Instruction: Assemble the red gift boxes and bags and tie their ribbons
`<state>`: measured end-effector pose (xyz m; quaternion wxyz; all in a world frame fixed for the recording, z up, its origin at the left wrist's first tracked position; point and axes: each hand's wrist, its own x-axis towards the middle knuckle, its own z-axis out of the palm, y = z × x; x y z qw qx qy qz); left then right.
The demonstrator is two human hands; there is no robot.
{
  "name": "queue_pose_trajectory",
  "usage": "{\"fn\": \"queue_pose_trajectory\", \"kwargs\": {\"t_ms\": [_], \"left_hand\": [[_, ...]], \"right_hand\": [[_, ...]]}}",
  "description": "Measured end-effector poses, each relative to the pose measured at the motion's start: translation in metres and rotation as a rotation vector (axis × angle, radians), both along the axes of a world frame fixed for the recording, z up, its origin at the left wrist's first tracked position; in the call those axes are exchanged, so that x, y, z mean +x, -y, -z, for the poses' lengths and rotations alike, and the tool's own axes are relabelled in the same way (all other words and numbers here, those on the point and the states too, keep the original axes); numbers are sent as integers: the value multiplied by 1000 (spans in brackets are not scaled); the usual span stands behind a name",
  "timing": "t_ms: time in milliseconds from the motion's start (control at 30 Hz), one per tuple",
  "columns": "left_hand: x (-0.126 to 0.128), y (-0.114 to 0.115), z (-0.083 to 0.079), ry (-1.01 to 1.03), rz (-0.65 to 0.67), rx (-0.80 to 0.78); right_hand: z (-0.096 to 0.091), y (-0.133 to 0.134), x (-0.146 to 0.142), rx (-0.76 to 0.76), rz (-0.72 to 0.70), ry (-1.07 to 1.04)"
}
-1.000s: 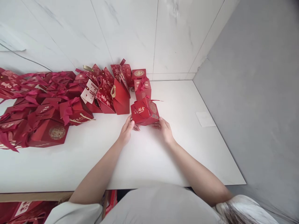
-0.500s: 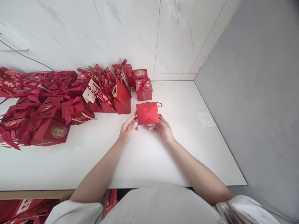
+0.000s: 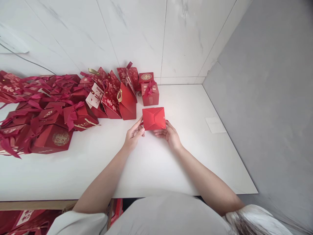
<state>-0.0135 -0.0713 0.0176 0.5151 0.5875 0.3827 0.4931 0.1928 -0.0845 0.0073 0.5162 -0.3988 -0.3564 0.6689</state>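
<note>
A small bright-red paper gift box [image 3: 154, 118] is between my two hands, its folded bottom with crossing creases turned up toward me. My left hand [image 3: 133, 134] is closed on its left edge, thumb in front at the lower corner. At the right lower edge, my right hand [image 3: 171, 134] supports the box, with its fingers curled beneath and partly hidden. The side of the box facing the table is out of sight. Just behind it stands a dark-red gift box [image 3: 150, 94] tied with a ribbon bow.
Many red gift boxes [image 3: 52, 137] with ribbons crowd the left of the white table [image 3: 97, 176]. Tent-shaped boxes [image 3: 129, 104] stand near the tiled wall [image 3: 137, 32]. A white square [image 3: 215, 125] lies at the right edge. Red packaging [image 3: 29, 220] shows below the table.
The dark-red cord loop that stuck out at the upper right of the held box is now out of sight. Both hands keep nearly the same place and grip.
</note>
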Motion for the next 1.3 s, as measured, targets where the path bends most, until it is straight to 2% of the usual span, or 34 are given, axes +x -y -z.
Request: {"fn": "queue_pose_trajectory", "kwargs": {"t_ms": [133,267,467,667,800,933,1067,1167,1300], "left_hand": [[0,1,1,-7,20,-7],[2,3,1,-38,65,-19],[0,2,1,-46,63,-16],[-2,-1,2,-19,21,23],[-4,-3,3,-23,-66,61],[-6,-6,3,57,-89,-77],[-7,-9,4,84,-85,-187],[-8,-12,5,83,-114,-204],[-9,-14,7,88,-187,-173]], "right_hand": [[1,2,-3,14,26,35],[2,5,-5,94,12,109],[2,5,-4,143,32,211],[2,6,-5,240,32,280],[2,8,-5,315,101,356],[-3,11,1,444,182,467],[-9,14,3,598,213,452],[-12,16,2,602,210,446],[-16,16,1,564,195,552]]}}
